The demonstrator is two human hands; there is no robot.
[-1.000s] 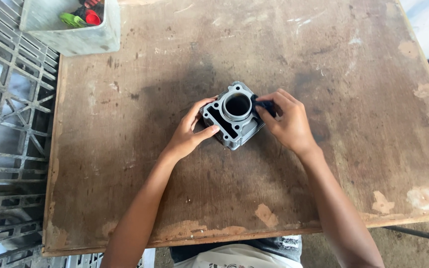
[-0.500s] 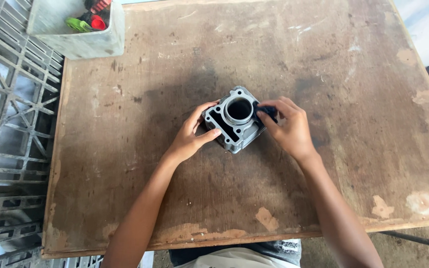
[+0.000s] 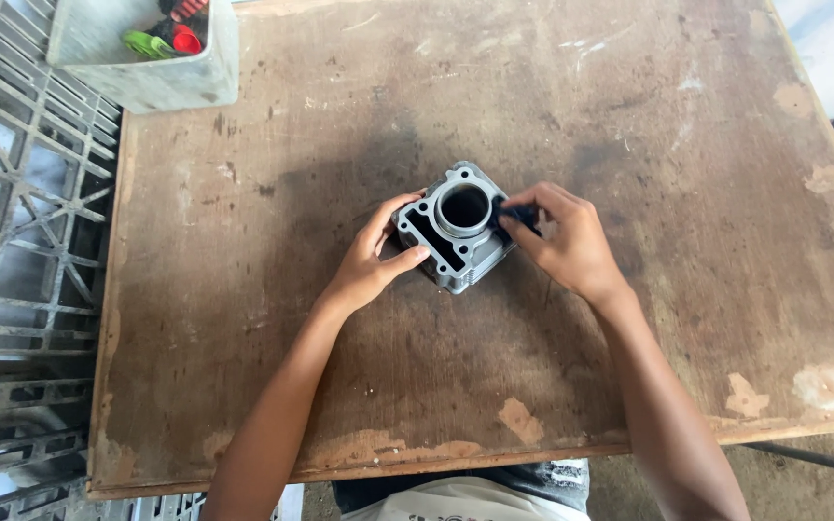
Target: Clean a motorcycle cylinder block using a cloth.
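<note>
Head view: left hand (image 3: 369, 265) bracing grey engine cylinder block (image 3: 456, 230) – fingers wrapped on its edge; right hand (image 3: 560, 241) pinching small dark tool (image 3: 515, 214) at bore rim – cleaning step, steady grip needed.

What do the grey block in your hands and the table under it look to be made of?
The engine cylinder block looks like cast metal, probably aluminium: matte grey, with a smooth round bore, cooling fins on its side and crisp bolt holes. The table top looks like plywood or similar board: brown and stained, its surface layer chipped away in pale patches near the front edge.
</note>
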